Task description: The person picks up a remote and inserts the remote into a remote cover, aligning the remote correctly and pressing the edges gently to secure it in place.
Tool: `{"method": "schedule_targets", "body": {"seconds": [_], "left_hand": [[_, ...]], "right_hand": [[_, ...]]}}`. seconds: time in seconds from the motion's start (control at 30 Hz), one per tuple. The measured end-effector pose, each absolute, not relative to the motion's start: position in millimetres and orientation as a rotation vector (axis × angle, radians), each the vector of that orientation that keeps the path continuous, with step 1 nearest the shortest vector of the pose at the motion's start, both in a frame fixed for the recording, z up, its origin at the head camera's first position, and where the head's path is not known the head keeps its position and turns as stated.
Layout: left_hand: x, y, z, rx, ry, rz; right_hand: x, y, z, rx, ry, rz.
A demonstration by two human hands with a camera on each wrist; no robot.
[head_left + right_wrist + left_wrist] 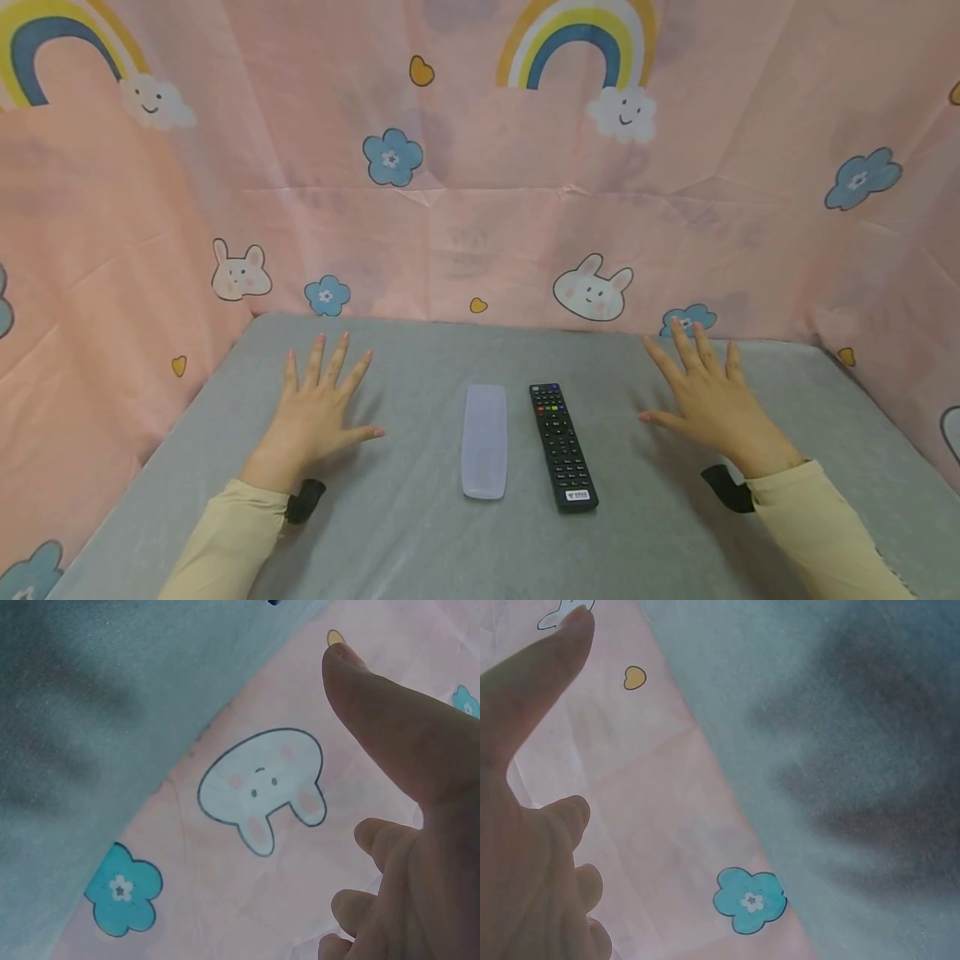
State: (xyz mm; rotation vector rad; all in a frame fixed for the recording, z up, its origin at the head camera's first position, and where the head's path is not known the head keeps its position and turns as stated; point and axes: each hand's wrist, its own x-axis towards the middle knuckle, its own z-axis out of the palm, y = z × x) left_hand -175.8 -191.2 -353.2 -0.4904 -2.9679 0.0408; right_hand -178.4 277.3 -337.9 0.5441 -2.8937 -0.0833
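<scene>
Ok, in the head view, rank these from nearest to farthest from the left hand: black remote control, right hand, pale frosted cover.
1. Pale frosted cover: first thing to the right of the left hand.
2. Black remote control: just right of the cover, tilted.
3. Right hand: far right, beyond the remote.

Pale lavender, smooth, translucent-looking oblong with rounded corners: lies flat on grey surface, at 6 o'clock from head-view centre, long axis running 12 to 6. Slim black button-covered remote control at its 3 o'clock, near but not touching, buttons up, far end tipped between 11 and 12; small coloured keys toward that end, white label at the near end, between 5 and 6.
</scene>
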Motion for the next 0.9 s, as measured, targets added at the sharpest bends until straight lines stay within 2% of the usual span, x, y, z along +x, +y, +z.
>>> {"method": "schedule_targets", "body": {"seconds": [0.3,0.63,0.9], "left_hand": [[-175.9,-191.6,-356.3,-0.519,-2.972,0.017],[-168.2,-172.1,-369.3,-0.714,-2.955,-0.113],[-158.9,-153.4,-371.9,-0.851,-2.921,-0.118]], "right_hand": [[-176.4,273.8,-335.7,0.56,-2.874,-0.084],[-164.6,249.2,-337.0,0.686,-2.783,0.04],[-151.0,222.9,-353.1,0.743,-2.747,0.222]]}}
